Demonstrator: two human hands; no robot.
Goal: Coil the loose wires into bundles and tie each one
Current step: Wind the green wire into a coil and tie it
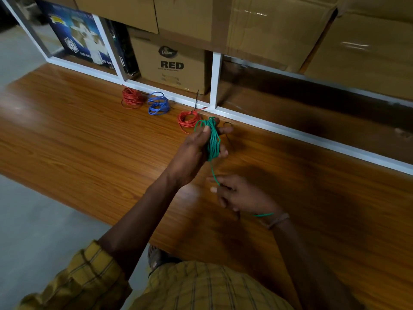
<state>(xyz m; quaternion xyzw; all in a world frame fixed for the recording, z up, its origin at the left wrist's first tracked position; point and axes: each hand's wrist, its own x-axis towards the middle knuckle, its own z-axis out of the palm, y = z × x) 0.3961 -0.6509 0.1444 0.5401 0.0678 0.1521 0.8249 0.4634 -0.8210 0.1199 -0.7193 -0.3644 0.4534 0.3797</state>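
My left hand (196, 148) grips a coil of green wire (213, 139), its loops wound around the fingers above the wooden table (89, 135). A loose strand runs down from the coil to my right hand (239, 195), which pinches it; the wire's free end (263, 214) sticks out by my right wrist. A black tie (228, 128) lies on the table just beyond the coil. Three bundles rest near the far edge: a red one (131, 98), a blue one (158, 105), and a second red one (188, 120) with a black tie standing up from it.
A white-framed shelf (215, 79) runs along the table's far side, holding cardboard boxes (172, 63) and a blue printed box (82, 34). Grey floor (33, 220) lies to the left. A foot in a sandal (156, 256) shows below the table edge.
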